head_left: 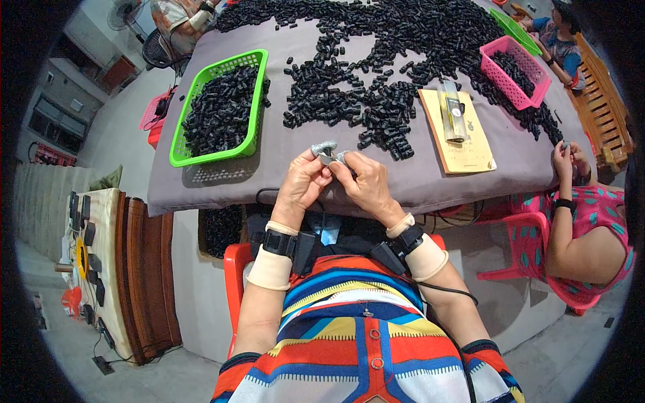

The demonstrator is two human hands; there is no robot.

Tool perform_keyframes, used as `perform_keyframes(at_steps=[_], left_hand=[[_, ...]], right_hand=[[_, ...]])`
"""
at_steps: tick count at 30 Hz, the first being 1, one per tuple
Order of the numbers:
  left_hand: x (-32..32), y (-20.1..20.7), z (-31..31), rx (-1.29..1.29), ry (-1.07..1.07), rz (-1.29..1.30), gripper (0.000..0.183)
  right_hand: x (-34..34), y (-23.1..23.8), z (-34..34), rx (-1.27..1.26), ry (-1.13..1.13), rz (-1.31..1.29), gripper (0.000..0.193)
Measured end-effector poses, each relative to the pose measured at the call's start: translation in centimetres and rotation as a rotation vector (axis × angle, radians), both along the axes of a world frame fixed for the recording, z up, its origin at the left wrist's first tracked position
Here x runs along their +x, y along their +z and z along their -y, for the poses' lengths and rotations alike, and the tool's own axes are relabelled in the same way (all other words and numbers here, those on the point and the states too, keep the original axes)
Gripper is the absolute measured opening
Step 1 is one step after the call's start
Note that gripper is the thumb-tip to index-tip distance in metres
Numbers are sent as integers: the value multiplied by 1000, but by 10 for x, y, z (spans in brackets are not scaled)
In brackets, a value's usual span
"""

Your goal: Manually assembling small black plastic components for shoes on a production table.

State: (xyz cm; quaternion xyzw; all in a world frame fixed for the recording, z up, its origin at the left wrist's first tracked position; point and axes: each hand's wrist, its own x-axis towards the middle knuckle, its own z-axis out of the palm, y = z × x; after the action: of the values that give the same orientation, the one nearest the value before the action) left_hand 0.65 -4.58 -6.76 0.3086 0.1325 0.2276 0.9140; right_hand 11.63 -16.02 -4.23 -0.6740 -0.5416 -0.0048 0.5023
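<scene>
My left hand and my right hand meet just above the table's near edge, fingers pinched together. Silver-grey wrapping covers a fingertip on each. Between the fingertips shows a bit of a small black plastic part, mostly hidden; my left fingers close on it. A small flat grey piece lies against the left thumb; which hand bears it I cannot tell. My right thumb and forefinger press in from the other side, their contents hidden. Beyond them spreads a heap of short black ribbed parts on the grey cloth.
A green basket full of black parts stands left, a pink basket right. A yellow notepad bears a clear plastic case. At right another person's hands work at the table edge. A cable hangs by my right forearm.
</scene>
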Motion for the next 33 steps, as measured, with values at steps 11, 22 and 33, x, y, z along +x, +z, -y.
perform_keyframes(at_steps=[11,22,33], left_hand=[[-1,3,1,-3,-4,-33,19],[-2,-3,-1,23,-48,28,21],[1,4,3,3,27,-49,18]], right_hand=[[-1,-1,0,-1,-14,9,21],[-1,-2,-2,4,-13,19,23],[-1,-2,-3,-8,-8,19,25]])
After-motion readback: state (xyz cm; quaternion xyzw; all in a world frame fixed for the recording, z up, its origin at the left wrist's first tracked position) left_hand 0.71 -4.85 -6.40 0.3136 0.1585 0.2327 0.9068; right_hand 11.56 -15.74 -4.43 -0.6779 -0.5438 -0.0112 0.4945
